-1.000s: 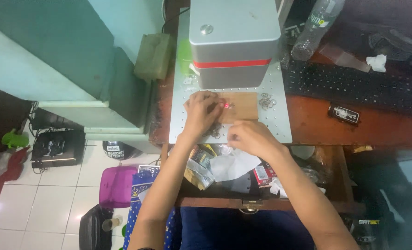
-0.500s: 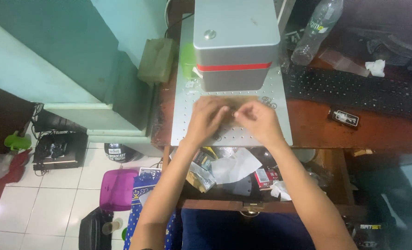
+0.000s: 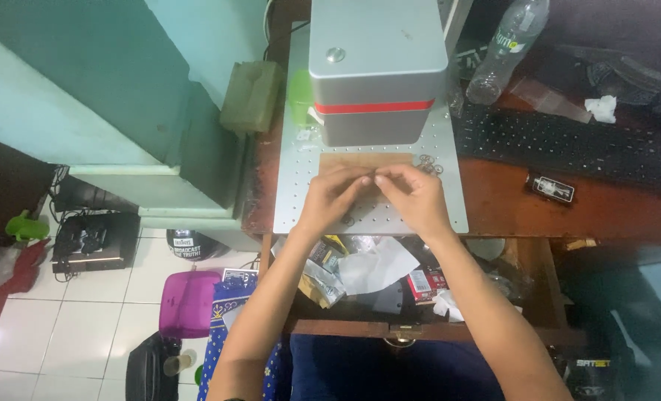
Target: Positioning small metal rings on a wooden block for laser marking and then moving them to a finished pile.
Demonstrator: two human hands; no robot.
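1. Fingers of the left hand [image 3: 336, 194] are pinched narrow over the perforated metal plate [image 3: 301, 194], tips meeting those of the other hand above a thin brown board [image 3: 360, 159] — whatever sits between them is too small to make out.
2. Just beside it, the right hand [image 3: 418, 197] mirrors that pose: fingers drawn close together, apparently nipping the same tiny piece. I cannot tell whether it is gripped or only touched.
3. Behind both hands stands the grey box-shaped machine [image 3: 377, 70] with a red band, its front edge over the far side of the board.
4. Small metal rings [image 3: 428, 165] lie on the plate near the board's right corner, near the right hand.
5. Judged from the pose, the step in hand is fine placing or fitting of a small part on the board — it calls for steady, light fingertip work, keeping the board square under the machine.
6. Farther right on the tabletop [image 3: 509, 212]: a black keyboard [image 3: 568, 145] and a plastic bottle [image 3: 507, 48].
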